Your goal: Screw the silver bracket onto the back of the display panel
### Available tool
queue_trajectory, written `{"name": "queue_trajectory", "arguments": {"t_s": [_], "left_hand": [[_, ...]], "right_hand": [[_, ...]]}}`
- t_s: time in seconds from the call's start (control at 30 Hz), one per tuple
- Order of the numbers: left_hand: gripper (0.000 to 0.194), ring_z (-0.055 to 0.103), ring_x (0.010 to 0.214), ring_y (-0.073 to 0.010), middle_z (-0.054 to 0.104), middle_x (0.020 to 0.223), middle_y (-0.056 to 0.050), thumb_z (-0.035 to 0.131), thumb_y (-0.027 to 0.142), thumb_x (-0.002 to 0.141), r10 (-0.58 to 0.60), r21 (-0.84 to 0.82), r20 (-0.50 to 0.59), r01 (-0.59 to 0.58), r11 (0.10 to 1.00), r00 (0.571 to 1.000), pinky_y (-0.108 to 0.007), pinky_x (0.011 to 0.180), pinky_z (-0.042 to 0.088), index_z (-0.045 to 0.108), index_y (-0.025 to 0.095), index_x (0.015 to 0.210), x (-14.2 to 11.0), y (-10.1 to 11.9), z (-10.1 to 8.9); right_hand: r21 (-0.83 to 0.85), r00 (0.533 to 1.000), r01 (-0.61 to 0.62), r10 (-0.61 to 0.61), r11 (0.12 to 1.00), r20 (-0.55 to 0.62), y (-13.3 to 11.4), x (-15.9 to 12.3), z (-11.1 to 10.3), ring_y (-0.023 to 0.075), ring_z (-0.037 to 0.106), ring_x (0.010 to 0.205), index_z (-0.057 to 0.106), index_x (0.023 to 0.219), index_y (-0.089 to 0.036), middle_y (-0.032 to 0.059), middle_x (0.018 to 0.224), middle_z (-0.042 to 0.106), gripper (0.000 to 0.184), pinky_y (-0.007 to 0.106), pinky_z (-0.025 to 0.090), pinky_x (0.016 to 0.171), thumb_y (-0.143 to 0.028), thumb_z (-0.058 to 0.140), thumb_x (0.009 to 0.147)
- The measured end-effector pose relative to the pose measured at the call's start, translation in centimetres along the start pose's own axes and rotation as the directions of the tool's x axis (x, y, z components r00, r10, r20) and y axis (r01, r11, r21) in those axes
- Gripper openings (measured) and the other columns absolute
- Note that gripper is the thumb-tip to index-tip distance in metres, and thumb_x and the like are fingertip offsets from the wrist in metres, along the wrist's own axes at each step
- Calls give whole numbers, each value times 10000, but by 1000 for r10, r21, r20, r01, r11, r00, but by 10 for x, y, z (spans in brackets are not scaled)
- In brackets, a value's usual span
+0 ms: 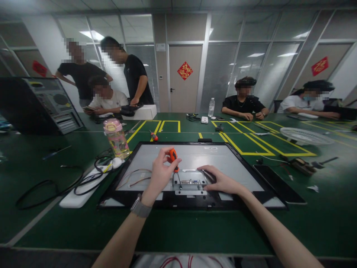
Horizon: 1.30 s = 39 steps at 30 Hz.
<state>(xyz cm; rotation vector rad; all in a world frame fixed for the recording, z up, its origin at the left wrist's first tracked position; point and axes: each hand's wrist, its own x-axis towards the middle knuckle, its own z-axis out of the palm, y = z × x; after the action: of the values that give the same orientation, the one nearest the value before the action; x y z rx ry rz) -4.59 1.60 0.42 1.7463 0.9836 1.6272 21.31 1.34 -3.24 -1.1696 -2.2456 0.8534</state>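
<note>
the person's left hand (162, 169) pinches an orange-and-black screwdriver (174, 160) by its handle, long axis steep, shaft pointing down and slightly rightward at the metal port housing (189, 182) on the display panel (195, 153); the right hand (223, 182) spreads thumb and fingers around the housing's right end.

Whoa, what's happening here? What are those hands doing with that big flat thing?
Someone is working on a big panel lying flat on the green table. Their left hand holds an orange and black screwdriver, pointing down at the near side of a metal box on the panel. Their right hand is at the box's right end. Whether the tip is on a screw is too small to tell.
</note>
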Motion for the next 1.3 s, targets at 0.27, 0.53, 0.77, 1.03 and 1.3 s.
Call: {"name": "queue_trajectory", "arguments": {"t_s": [0.27,0.53,0.77,1.03,1.3], "left_hand": [[377,623,710,-125,585,866,3,693,275,763,48,90,28,-51,995,998,-181,486,561,547,219,1106,-2,1,0],[380,645,793,-155,583,952,-23,677,268,790,67,-40,-14,-67,997,998,-237,557,584,504,227,1126,-2,0,3],[297,615,895,-163,557,1075,-68,469,216,933,443,344,-157,-372,862,883,-334,832,511,471,234,1229,4,9,-19],[321,596,938,-213,626,994,-85,409,142,919,-206,827,406,-263,497,890,-306,836,453,617,184,1160,8,-24,-53],[335,567,1065,-263,617,1116,-126,497,314,888,-245,714,429,-160,681,870,-377,954,405,624,160,1157,7,-33,-59]], "right_hand": [[8,1000,-8,8,1000,-2,-1,0,0,281,424,1242,467,1303,-263,77,1311,472,651,446,325,1068,-392,723,718],[-1,1000,-23,23,1000,-1,-2,0,0,281,415,1255,462,1303,-259,78,1324,465,659,452,308,1083,-375,730,712],[7,1000,-27,27,1000,4,-3,-1,0,274,417,1254,462,1300,-266,75,1323,462,651,443,324,1073,-381,725,716],[-5,1000,-13,13,1000,10,-3,-1,-1,274,416,1251,458,1304,-249,82,1322,468,653,437,320,1076,-410,713,725],[-15,1000,-13,13,1000,-10,-2,-1,1,291,398,1270,447,1315,-257,89,1352,448,660,469,299,1089,-412,702,727]]}}
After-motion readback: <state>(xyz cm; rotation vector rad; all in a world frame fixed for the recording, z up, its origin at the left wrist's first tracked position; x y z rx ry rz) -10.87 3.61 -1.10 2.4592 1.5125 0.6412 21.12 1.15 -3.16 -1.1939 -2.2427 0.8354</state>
